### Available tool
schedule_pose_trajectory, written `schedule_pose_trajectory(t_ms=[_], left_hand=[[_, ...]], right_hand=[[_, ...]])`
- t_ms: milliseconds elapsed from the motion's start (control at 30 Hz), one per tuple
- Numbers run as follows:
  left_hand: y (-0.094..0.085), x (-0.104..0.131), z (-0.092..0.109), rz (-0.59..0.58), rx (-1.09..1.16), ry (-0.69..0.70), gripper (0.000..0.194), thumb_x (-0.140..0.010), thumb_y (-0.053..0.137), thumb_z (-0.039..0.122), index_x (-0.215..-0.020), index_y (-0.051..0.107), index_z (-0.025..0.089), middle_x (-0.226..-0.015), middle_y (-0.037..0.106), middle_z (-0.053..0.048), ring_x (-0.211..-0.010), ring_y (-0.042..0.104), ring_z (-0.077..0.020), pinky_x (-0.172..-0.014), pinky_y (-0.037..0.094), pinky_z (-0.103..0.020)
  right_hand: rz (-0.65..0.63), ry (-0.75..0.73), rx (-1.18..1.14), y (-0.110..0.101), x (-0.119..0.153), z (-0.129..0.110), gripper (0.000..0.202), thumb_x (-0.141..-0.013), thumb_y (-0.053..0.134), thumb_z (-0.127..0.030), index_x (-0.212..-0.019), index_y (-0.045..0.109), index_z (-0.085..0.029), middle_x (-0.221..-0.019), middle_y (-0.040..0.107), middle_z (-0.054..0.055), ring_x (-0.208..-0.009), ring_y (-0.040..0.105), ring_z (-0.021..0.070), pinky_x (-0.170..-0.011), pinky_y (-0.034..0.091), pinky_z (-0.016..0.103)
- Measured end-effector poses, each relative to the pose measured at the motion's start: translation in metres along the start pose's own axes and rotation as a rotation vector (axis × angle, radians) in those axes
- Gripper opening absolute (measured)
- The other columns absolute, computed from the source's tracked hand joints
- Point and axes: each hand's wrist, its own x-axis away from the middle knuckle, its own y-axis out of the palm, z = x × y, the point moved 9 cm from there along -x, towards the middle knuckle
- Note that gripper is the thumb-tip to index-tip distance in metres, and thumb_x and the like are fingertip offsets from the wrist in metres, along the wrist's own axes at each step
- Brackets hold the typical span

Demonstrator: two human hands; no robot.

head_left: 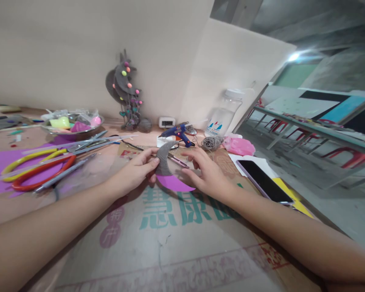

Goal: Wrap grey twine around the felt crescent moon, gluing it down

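Cardboard (121,251) with green and reddish print is right up front, with a phone (263,180) lying face up by its right side. Left hand (141,165) has thumb and fingers clamped on the crescent (163,160), which is held up over the far part of the cardboard, between both hands: grey up top, purple at the lower end. Right hand (207,172) is just beside it, thumb and index apart; can't really tell what its other fingers are up to. Scissors (42,162) with yellow and red handles are way off left, and a pinkish pen-like tool (179,161) is behind the crescent. Further back you've got grey yarn (212,142), a blue glue gun (177,132), a metal bowl (68,133) of bright bits, a clear bottle (220,115), plus a pom-pom-dotted grey ornament (123,85) against the wall (63,52). Way back right: a long table (322,129) and red stools (349,157).
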Motion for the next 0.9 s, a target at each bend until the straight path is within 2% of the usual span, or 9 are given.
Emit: schedule_pose_trajectory(t_ms=[67,233,367,467,567,667,733,833,900], left_hand=[[0.000,0.000,-0.001,0.006,-0.003,-0.008,0.027,-0.086,0.050,0.031,-0.111,0.048,0.020,-0.053,0.048,0.006,-0.046,0.045,-0.0091,-0.047,0.035,-0.019],[0.001,0.001,0.000,0.019,-0.010,-0.015,0.027,-0.086,0.050,0.032,-0.110,0.048,0.020,-0.052,0.046,0.007,-0.046,0.045,-0.0094,-0.047,0.034,-0.019],[0.001,0.001,0.000,0.006,-0.045,-0.013,0.028,-0.087,0.049,0.032,-0.112,0.048,0.019,-0.051,0.047,0.007,-0.045,0.044,-0.0091,-0.046,0.033,-0.019],[0.002,0.001,0.000,-0.008,-0.022,-0.008,0.029,-0.088,0.049,0.031,-0.114,0.046,0.020,-0.054,0.047,0.007,-0.047,0.044,-0.0090,-0.048,0.035,-0.019],[0.002,0.001,0.001,-0.008,-0.032,0.003,0.029,-0.087,0.050,0.031,-0.113,0.047,0.020,-0.054,0.048,0.006,-0.048,0.045,-0.0091,-0.049,0.036,-0.019],[0.001,0.001,0.002,0.009,-0.036,-0.001,0.030,-0.086,0.051,0.032,-0.113,0.048,0.020,-0.053,0.048,0.006,-0.048,0.046,-0.0095,-0.049,0.037,-0.019],[0.001,0.001,0.002,0.015,-0.039,-0.005,0.030,-0.086,0.051,0.032,-0.114,0.048,0.019,-0.051,0.048,0.006,-0.046,0.046,-0.0094,-0.047,0.036,-0.019],[0.001,0.001,0.003,0.012,-0.040,0.012,0.033,-0.086,0.052,0.034,-0.114,0.048,0.018,-0.050,0.047,0.007,-0.045,0.046,-0.0089,-0.046,0.036,-0.019],[0.001,0.001,0.003,0.009,-0.043,0.022,0.035,-0.085,0.053,0.036,-0.116,0.047,0.019,-0.050,0.048,0.007,-0.045,0.046,-0.0090,-0.046,0.036,-0.019]], right_hand=[[-0.027,0.031,0.088,0.002,-0.002,0.011,0.040,-0.083,0.058,-0.030,-0.120,0.049,-0.018,-0.117,0.058,0.012,-0.099,0.056,0.0223,-0.081,0.045,0.036],[-0.185,0.073,0.128,0.020,-0.001,0.023,0.019,-0.090,0.048,-0.026,-0.103,0.058,-0.018,-0.092,0.066,0.007,-0.084,0.061,0.0180,-0.075,0.045,0.031],[-0.126,-0.063,-0.027,0.016,-0.001,0.002,0.024,-0.090,0.045,-0.019,-0.112,0.055,-0.020,-0.106,0.065,0.007,-0.097,0.060,0.0171,-0.084,0.046,0.033],[-0.127,-0.090,-0.114,0.014,0.001,-0.009,0.032,-0.088,0.044,-0.014,-0.119,0.052,-0.020,-0.117,0.061,0.008,-0.107,0.056,0.0181,-0.091,0.044,0.036],[-0.226,-0.038,-0.250,0.020,0.003,-0.013,0.038,-0.089,0.043,-0.013,-0.126,0.047,-0.022,-0.117,0.061,0.006,-0.090,0.060,0.0131,-0.081,0.048,0.030],[-0.301,0.003,-0.389,0.027,0.006,-0.016,0.043,-0.091,0.042,-0.018,-0.133,0.040,-0.022,-0.103,0.064,0.004,-0.074,0.058,0.0098,-0.070,0.048,0.025],[-0.292,0.026,-0.417,0.029,0.006,-0.014,0.038,-0.089,0.045,-0.019,-0.127,0.048,-0.021,-0.092,0.066,0.002,-0.073,0.058,0.0103,-0.067,0.048,0.024],[-0.205,0.086,-0.375,0.024,0.004,-0.003,0.022,-0.088,0.049,-0.023,-0.104,0.063,-0.019,-0.088,0.067,0.003,-0.074,0.059,0.0117,-0.066,0.046,0.024],[-0.157,0.128,-0.368,0.021,0.003,0.004,0.021,-0.089,0.048,-0.029,-0.092,0.065,-0.017,-0.080,0.066,0.002,-0.070,0.058,0.0116,-0.063,0.045,0.024]])
